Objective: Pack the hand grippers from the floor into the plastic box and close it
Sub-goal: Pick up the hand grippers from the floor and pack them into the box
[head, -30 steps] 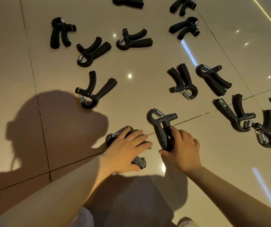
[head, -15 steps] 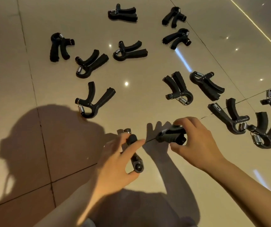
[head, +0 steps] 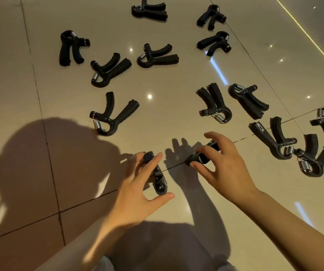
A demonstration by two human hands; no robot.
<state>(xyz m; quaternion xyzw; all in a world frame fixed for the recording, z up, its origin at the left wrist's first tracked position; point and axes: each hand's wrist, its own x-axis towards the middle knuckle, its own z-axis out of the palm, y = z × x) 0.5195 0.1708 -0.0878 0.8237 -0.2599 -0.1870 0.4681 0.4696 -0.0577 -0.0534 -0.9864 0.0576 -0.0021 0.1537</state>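
Several black hand grippers with steel springs lie spread over the glossy beige tile floor (head: 167, 118). My left hand (head: 137, 192) holds one hand gripper (head: 158, 178) between fingers and thumb, lifted off the floor. My right hand (head: 223, 165) pinches a second hand gripper (head: 202, 155), also raised. The nearest loose ones lie at upper left (head: 112, 116) and just beyond my right hand (head: 215, 103). No plastic box is in view.
More hand grippers crowd the right edge (head: 274, 137), (head: 313, 159) and the far floor (head: 149, 11), (head: 214, 43). My head's shadow (head: 45, 159) falls on the tiles at left. Dark grout lines cross the floor.
Both hands have lifted their hand grippers off the floor and turned them edge-on. The view has shifted slightly, so the loose grippers appear lower in the frame.
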